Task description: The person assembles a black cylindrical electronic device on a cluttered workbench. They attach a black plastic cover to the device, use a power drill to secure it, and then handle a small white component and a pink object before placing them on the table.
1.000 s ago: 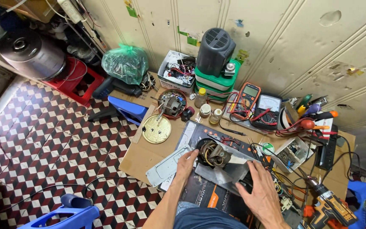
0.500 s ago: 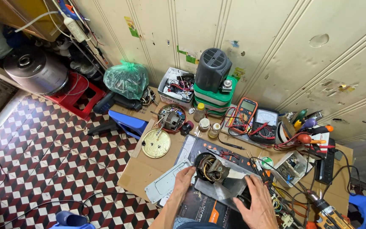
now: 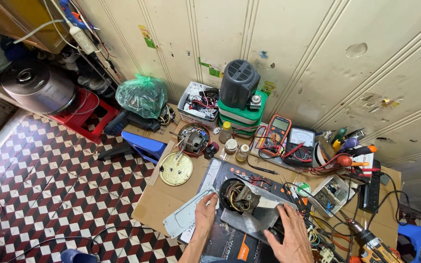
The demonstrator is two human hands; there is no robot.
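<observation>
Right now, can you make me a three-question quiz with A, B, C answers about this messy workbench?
1. Where is the round brass-coloured disc?
A. on the cardboard sheet
B. on the floor
C. on the wall

2. What colour is the tied plastic bag?
A. red
B. green
C. yellow

3. What are the two hands doing?
A. hanging in the air
B. holding screwdrivers
C. resting on the motor part

Answers:
1 A, it lies flat on the cardboard.
2 B, it looks clear green.
3 C, left hand and right hand both touch the motor assembly and its grey housing.
</observation>
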